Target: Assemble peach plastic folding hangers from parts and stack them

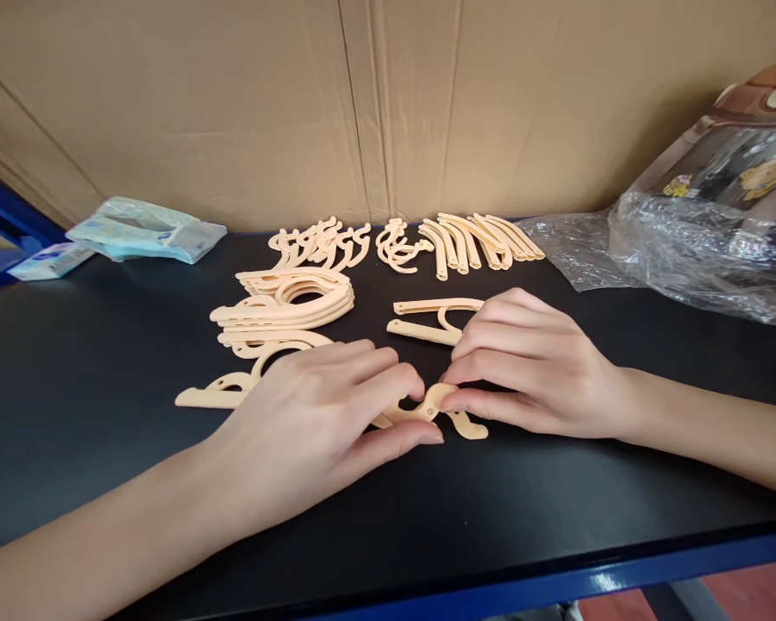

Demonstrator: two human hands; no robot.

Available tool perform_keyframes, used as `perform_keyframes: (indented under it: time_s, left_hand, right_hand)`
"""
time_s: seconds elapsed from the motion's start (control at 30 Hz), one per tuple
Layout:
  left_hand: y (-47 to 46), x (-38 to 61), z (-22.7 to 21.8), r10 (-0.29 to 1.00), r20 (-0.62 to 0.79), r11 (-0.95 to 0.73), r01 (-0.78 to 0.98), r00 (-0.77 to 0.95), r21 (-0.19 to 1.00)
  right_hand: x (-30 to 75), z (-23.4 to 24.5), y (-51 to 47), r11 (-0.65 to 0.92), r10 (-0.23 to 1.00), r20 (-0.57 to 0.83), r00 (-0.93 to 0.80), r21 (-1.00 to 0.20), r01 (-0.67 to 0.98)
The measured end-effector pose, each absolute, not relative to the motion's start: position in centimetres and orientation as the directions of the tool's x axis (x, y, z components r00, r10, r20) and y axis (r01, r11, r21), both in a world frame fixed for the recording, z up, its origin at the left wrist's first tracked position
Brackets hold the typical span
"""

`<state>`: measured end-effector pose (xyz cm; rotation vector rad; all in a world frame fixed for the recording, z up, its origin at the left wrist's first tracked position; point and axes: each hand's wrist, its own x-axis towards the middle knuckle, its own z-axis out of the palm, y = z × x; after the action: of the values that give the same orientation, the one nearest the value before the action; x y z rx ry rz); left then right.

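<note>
So I'm gripping a cream plastic part (432, 400), left hand (329, 401) and right hand (536, 366) both pinching it, low over the black table (523, 517). If I'm pushing off-angle, it could be bending or slipping. I'm counting two packets (129, 228) and three loose clusters (441, 250) behind; the stack (320, 308) is overlapping too much to count.

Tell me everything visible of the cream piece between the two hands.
The cream piece looks smooth and plastic, with a curved section bearing a small round mark, perhaps a hole. It lies roughly sideways, low over the black tabletop; whether it rests there is unclear. The left hand grips one side, covering much of it; the right hand pinches the other between thumb and fingers. A rounded, hook-like end shows beneath the right fingers; whether it is the same part is hidden.
</note>
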<state>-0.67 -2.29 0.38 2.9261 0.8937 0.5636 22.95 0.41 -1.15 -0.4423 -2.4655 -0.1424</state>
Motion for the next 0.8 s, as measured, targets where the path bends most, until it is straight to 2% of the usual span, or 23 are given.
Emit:
perform_keyframes:
  time_s: [0.1, 0.17, 0.37, 0.5, 0.63, 0.8]
  left_hand:
    - [-2.0, -0.9, 0.4, 0.508, 0.318, -0.849, 0.528, 0.801, 0.027]
    - [-1.8, -1.0, 0.4, 0.538, 0.322, -0.825, 0.564, 0.779, 0.014]
    - [-1.5, -1.1, 0.8, 0.727, 0.326, -0.663, 0.741, 0.604, 0.105]
    - [-1.4, -1.1, 1.6, 0.837, 0.332, -0.5, 0.854, 0.435, 0.144]
    - [-1.4, -0.9, 1.9, 0.866, 0.287, -0.472, 0.859, 0.41, 0.197]
    - [-1.3, -0.9, 1.4, 0.868, 0.193, -0.495, 0.829, 0.458, 0.261]
  right_hand:
    - [23.1, -1.2, 0.7, 0.927, 0.317, 0.593, -0.741, -0.03, 0.373]
    - [23.3, -1.3, 1.2, 0.913, 0.365, 0.601, -0.711, -0.084, 0.398]
    - [24.0, -1.9, 2.9, 0.84, 0.527, 0.56, -0.639, -0.228, 0.493]
    - [24.1, -2.3, 3.4, 0.834, 0.548, 0.476, -0.688, -0.251, 0.491]
    - [24.1, -2.2, 3.4, 0.845, 0.533, 0.362, -0.765, -0.276, 0.458]
    - [24.3, -2.1, 3.6, 0.749, 0.614, 0.268, -0.743, -0.494, 0.441]
